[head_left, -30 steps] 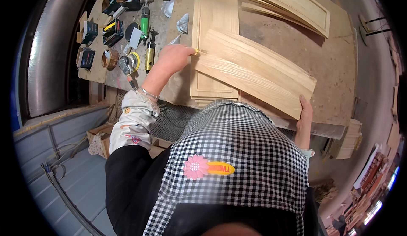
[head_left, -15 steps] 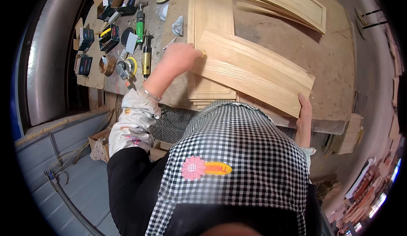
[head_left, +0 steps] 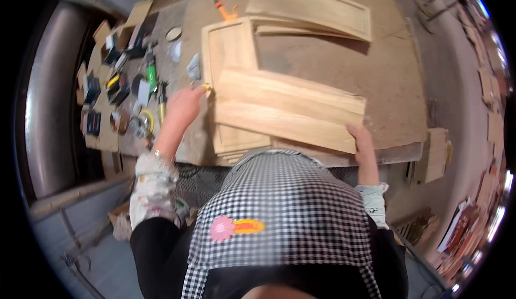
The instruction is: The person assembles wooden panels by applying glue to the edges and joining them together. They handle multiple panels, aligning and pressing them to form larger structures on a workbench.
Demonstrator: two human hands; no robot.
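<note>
A light wooden panel lies slantwise over a stack of framed wooden panels. Its right end is gripped by my right hand, thumb on top and the other fingers mostly hidden. Just off the panel's left end is my left hand, its fingers closed on a small yellow piece whose kind I cannot make out. That hand looks apart from the panel, near the stack's left edge.
More framed panels lie at the back of the table, beside an orange-handled tool. To the left are a green power tool, a brass-coloured air tool, a round sander and several small boxes.
My left hand has drawn back leftward from the panel's left end, with the yellow piece still in its fingers. My right hand keeps its hold. The whole view has shifted.
</note>
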